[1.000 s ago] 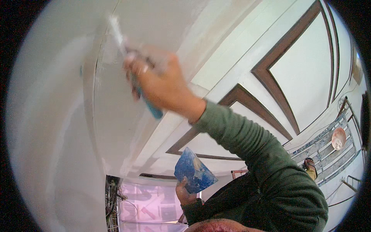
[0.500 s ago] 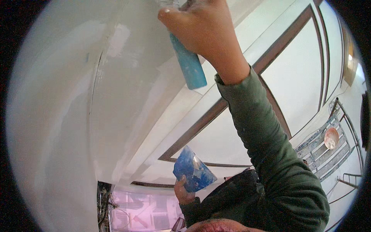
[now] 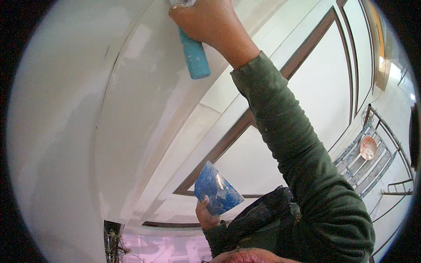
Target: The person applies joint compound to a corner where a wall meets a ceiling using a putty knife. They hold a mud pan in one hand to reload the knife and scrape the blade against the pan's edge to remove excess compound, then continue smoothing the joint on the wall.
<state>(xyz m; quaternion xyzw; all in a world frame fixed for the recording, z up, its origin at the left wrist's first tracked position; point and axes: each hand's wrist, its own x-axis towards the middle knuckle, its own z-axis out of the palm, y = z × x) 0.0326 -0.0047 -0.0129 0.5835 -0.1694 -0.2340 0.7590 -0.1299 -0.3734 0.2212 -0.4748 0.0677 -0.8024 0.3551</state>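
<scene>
My right hand (image 3: 212, 22) is raised at the top, its fingers wrapped round a scraper with a teal handle (image 3: 195, 57). The handle sticks out below the fist; most of the blade lies past the picture's upper edge. That hand is up by the smooth grey-white plastered surface (image 3: 144, 101), and whether the blade touches it I cannot tell. Lower down, my left hand (image 3: 207, 215) grips a blue putty-smeared plate (image 3: 217, 188) by its lower edge. The plate has straight edges and a pointed upper corner, and pale smears mark its face.
A thin dark crack (image 3: 106, 90) runs along the plastered surface. White panels with brown trim (image 3: 309, 52) stand to the right. At the far right, a slatted scaffold platform (image 3: 351, 164) with metal rails carries an orange bowl (image 3: 368, 148). Loose wires (image 3: 115, 239) hang in a dark opening below.
My right hand and the scraper have shifted left and a little up in the picture. The surroundings have shifted slightly too, while the left hand keeps hold of the blue plate.
</scene>
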